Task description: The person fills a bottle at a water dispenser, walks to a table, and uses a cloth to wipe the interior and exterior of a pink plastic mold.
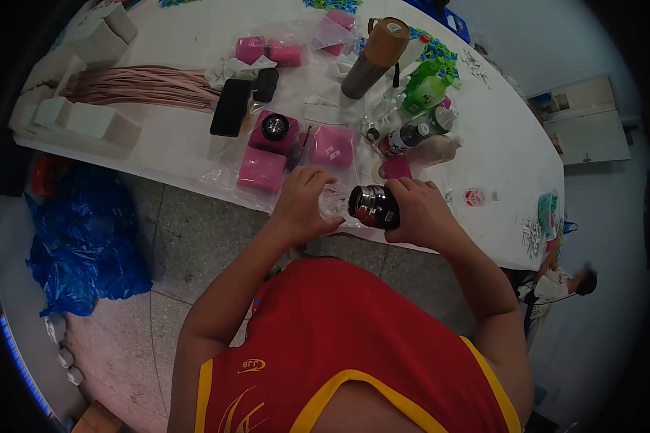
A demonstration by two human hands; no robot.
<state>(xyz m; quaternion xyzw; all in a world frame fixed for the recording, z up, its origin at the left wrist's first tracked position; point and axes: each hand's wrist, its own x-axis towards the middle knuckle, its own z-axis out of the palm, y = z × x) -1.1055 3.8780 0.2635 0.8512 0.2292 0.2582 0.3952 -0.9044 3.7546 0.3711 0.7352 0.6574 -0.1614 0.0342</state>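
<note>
My left hand point(303, 205) is closed around a small clear cup point(334, 201) at the table's near edge. In my right hand point(425, 215) is a dark vacuum flask point(373, 207) with a shiny metal neck, its lid off. The flask lies tilted on its side, its open mouth facing the cup and right at its rim. Just beyond my left hand are pink wrapped packs point(262, 170) in clear plastic. On one of them rests a round black lid point(274, 126).
A tall grey-brown flask point(377, 58), a green bottle point(426, 92) and a dark bottle point(404, 138) stand beyond my right hand. A small bottle point(480, 196) lies rightward. Left are a black phone point(231, 108), pinkish strips point(141, 85) and blue bags point(90, 238). A person point(556, 285) is far right.
</note>
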